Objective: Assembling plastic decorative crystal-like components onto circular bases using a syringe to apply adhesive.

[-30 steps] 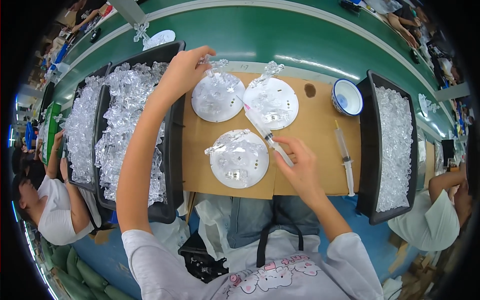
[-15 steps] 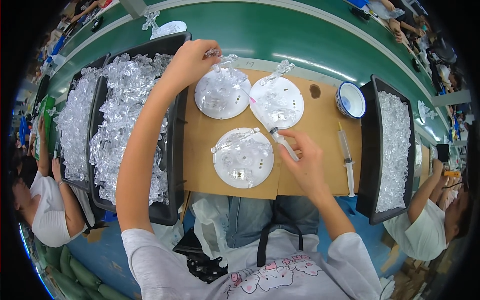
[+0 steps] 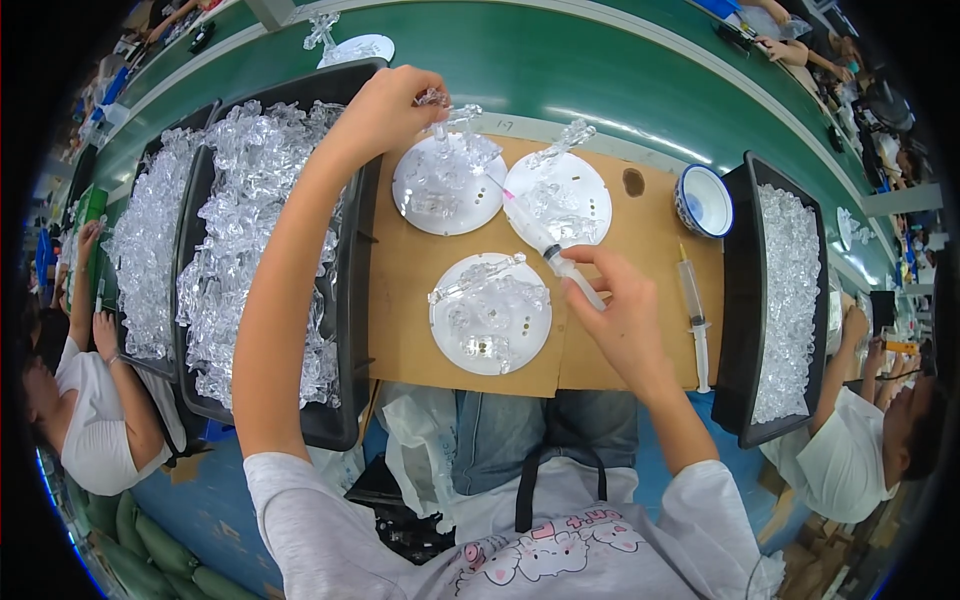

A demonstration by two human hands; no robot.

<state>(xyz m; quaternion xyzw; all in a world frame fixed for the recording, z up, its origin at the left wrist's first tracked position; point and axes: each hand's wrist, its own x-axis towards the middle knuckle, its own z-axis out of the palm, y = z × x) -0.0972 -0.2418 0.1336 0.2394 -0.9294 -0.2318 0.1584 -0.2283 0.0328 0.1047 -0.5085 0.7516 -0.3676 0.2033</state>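
Note:
My left hand [image 3: 395, 112] is closed around a clear plastic piece [image 3: 462, 120], holding it over the far edge of the upper-left white round disc [image 3: 408, 190]. My right hand [image 3: 622, 300] grips a syringe [image 3: 530, 225] with a pink needle base, slanted so its thin tip points at clear parts on that disc. Whether the tip touches them is too fine to tell. Beside it lies a second white disc [image 3: 598, 212], and nearer to me a third [image 3: 535, 345]; both carry clear plastic parts.
Brown cardboard [image 3: 640, 350] covers the work surface. To the left stands a black bin [image 3: 352, 400] heaped with clear parts; another black bin [image 3: 738, 300] is on the right. Near it are a blue-rimmed bowl [image 3: 708, 205] and a second syringe [image 3: 692, 310]. Beyond runs a green belt [image 3: 560, 70].
The syringe's plunger end has swung slightly right and nearer me, along with my right hand. My left hand has shifted slightly, still holding the clear piece. The view has shifted a little.

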